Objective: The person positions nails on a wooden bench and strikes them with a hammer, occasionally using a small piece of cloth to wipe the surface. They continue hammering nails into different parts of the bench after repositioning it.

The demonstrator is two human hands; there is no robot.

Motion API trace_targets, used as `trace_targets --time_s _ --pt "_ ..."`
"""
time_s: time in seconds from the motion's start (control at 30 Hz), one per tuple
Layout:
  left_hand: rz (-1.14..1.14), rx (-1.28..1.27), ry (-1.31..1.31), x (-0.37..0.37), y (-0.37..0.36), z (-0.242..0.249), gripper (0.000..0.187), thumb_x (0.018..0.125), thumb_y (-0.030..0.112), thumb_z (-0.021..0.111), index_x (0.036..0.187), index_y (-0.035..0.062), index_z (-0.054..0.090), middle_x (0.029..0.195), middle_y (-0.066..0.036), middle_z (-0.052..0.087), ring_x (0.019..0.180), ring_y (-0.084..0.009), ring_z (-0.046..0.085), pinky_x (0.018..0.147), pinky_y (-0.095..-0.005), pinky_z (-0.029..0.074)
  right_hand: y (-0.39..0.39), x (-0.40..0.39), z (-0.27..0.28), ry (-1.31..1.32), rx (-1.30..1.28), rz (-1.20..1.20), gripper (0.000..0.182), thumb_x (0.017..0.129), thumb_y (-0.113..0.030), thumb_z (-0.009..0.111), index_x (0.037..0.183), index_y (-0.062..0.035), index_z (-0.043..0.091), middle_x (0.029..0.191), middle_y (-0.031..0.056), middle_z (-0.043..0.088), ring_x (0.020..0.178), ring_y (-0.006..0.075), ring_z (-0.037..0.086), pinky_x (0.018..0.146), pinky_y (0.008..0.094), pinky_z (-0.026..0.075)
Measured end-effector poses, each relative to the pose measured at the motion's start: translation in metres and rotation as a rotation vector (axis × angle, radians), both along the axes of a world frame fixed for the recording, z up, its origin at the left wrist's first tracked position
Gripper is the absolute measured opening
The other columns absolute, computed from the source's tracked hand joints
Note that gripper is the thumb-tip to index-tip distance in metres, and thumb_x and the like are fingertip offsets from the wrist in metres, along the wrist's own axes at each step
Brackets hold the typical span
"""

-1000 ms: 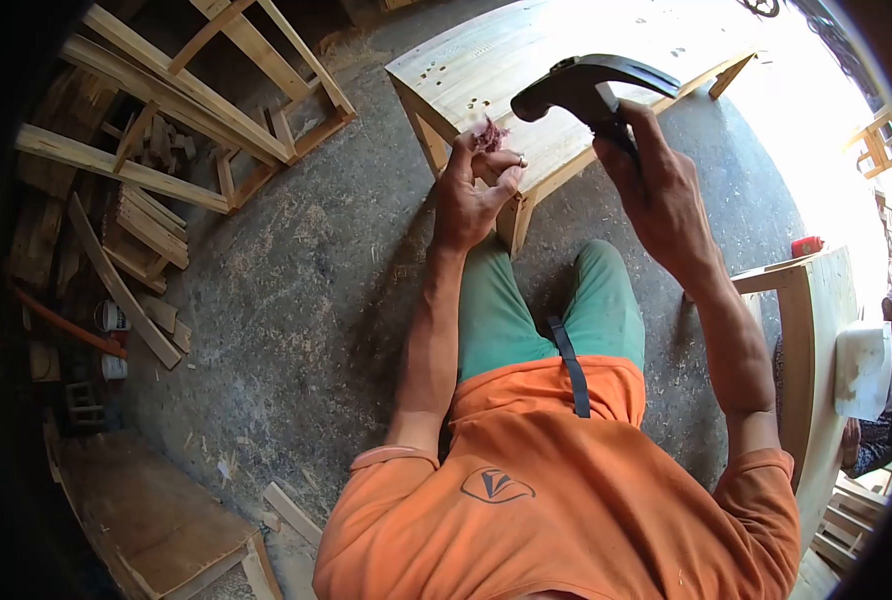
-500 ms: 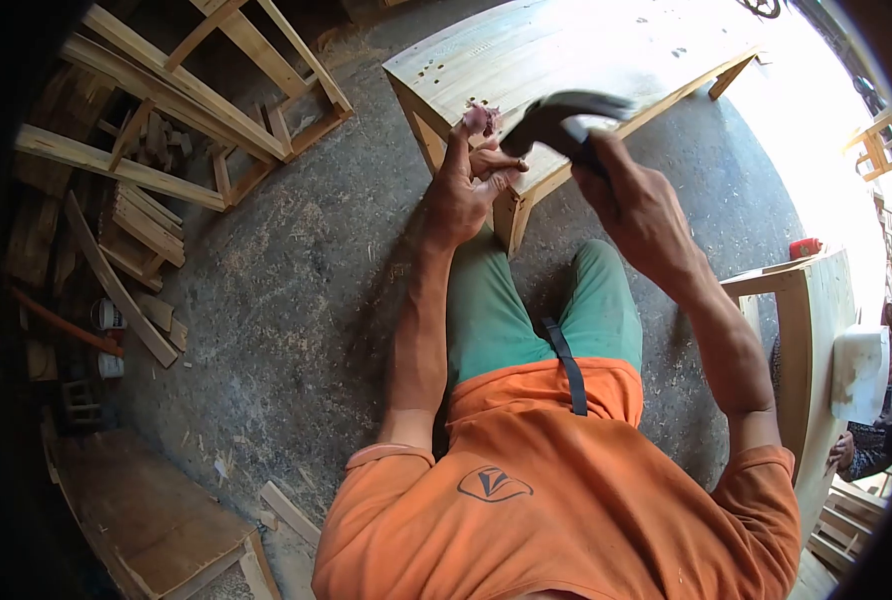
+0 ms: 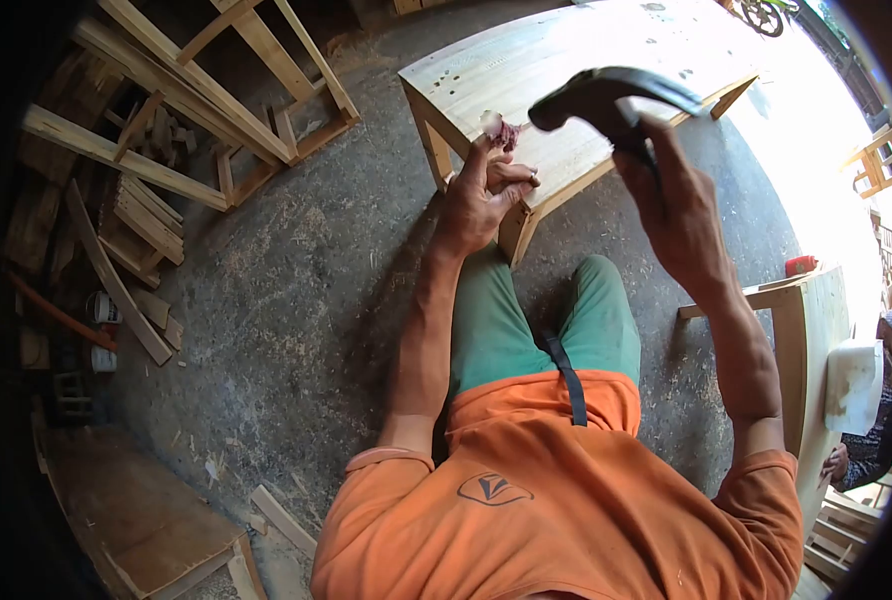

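Observation:
My right hand grips the dark handle of a claw hammer, its head raised to the left of my fist above the near part of a pale wooden table. Close to that table's near corner is my left hand, fingers closed. A crumpled purplish wad with a whitish bit sticks out at its index finger. Something small and pale shows at the tip of the thumb and fingers, too small to name. The hammer and my left hand are apart.
Wooden frames and stacked offcuts stand at the left. A brown panel lies lower left. At right are another wooden piece, a red can and part of another person. Shavings litter the concrete floor.
The hammer has risen away from my left hand, up and to the right, with my right hand. My left hand has shifted slightly right and down in view, still closed.

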State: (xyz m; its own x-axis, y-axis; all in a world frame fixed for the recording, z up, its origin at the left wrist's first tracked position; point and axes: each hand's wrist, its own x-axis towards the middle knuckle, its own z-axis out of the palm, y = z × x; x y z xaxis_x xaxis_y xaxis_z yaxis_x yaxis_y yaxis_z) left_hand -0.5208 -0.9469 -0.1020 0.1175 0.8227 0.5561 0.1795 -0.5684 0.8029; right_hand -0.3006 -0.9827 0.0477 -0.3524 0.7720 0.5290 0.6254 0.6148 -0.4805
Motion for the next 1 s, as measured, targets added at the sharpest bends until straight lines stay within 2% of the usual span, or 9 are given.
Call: trace_targets --time_s 0.1,0.13,0.23,0.27,0.37,0.5,0.8,0.9,1.0 --pt "-0.035 -0.094 -0.065 0.001 -0.001 -0.001 0.068 0.088 0.005 0.072 0.144 0.007 0.032 0.097 -0.009 0.075 0.1 -0.0155 0.069 0.106 -0.037 0.043 -0.004 -0.002 -0.009 0.048 -0.078 -0.027 0.024 0.101 -0.021 0.055 0.121 -0.0099 0.047 0.068 0.0181 0.062 0.058 0.0339 0.065 0.051 0.0447 0.044" --pt "-0.061 -0.178 -0.142 0.002 -0.001 0.002 0.068 0.089 0.005 0.071 0.144 0.0074 0.033 0.098 -0.01 0.075 0.1 -0.0154 0.069 0.105 -0.037 0.043 0.004 0.002 -0.017 -0.229 -0.31 0.0 0.025 0.102 -0.025 0.054 0.122 -0.0114 0.047 0.066 0.0188 0.061 0.056 0.0347 0.063 0.051 0.0458 0.044" --pt "-0.015 -0.042 -0.06 0.001 -0.002 0.009 0.064 0.089 0.005 0.071 0.142 0.0076 0.035 0.098 -0.009 0.074 0.1 -0.0143 0.068 0.101 -0.0355 0.046 0.011 0.003 -0.038 -0.109 -0.057 -0.055 0.026 0.101 -0.026 0.054 0.123 -0.0115 0.047 0.065 0.0198 0.061 0.055 0.0365 0.062 0.052 0.0487 0.042" --pt "0.013 -0.008 0.038 -0.002 0.0 0.005 0.062 0.09 0.005 0.07 0.142 0.0069 0.036 0.101 -0.01 0.073 0.104 -0.0151 0.067 0.099 -0.0345 0.048 0.015 0.006 -0.035 -0.059 -0.099 -0.076 0.027 0.101 -0.025 0.054 0.123 -0.0112 0.047 0.067 0.02 0.062 0.057 0.0361 0.063 0.053 0.0478 0.043" --pt "-0.132 -0.116 -0.133 -0.006 0.0 0.0 0.056 0.094 0.001 0.06 0.144 0.0069 0.036 0.111 -0.015 0.071 0.105 -0.0199 0.068 0.098 -0.0361 0.049 0.01 0.006 -0.032 0.017 -0.174 -0.11 0.029 0.101 -0.025 0.055 0.125 -0.0098 0.048 0.072 0.0203 0.065 0.059 0.0344 0.065 0.055 0.0441 0.044" --pt "-0.115 -0.125 -0.049 -0.011 -0.002 0.014 0.057 0.095 0.001 0.057 0.146 0.0071 0.034 0.111 -0.014 0.071 0.106 -0.0194 0.068 0.099 -0.0359 0.049 0.011 0.007 -0.037 -0.018 -0.249 -0.137 0.031 0.101 -0.026 0.055 0.126 -0.0088 0.05 0.076 0.0198 0.067 0.059 0.0309 0.065 0.057 0.0421 0.045" --pt "-0.043 -0.153 -0.099 -0.012 -0.005 0.031 0.043 0.094 0.005 0.062 0.135 0.0045 0.05 0.109 -0.009 0.073 0.105 -0.0188 0.068 0.095 -0.0356 0.051 0.016 0.001 -0.053 0.07 -0.32 -0.17 0.033 0.101 -0.031 0.055 0.125 -0.0081 0.053 0.075 0.0162 0.067 0.061 0.0216 0.063 0.059 0.0383 0.046" --pt "0.145 -0.082 0.06 -0.012 -0.006 0.029 0.045 0.092 0.007 0.066 0.134 0.0048 0.051 0.107 -0.009 0.073 0.108 -0.0188 0.067 0.096 -0.0361 0.05 0.017 0.004 -0.056 0.117 -0.343 -0.165 0.032 0.101 -0.031 0.055 0.123 -0.0068 0.054 0.072 0.0144 0.065 0.061 0.0195 0.061 0.059 0.0368 0.045" --pt "0.133 -0.036 -0.117 -0.013 -0.003 0.017 0.051 0.088 0.01 0.073 0.134 0.0062 0.051 0.104 -0.009 0.074 0.114 -0.0207 0.064 0.1 -0.0383 0.046 0.016 0.003 -0.054 0.116 -0.368 -0.166 0.032 0.101 -0.03 0.056 0.121 -0.0056 0.055 0.07 0.0133 0.064 0.06 0.0186 0.06 0.058 0.0355 0.045"
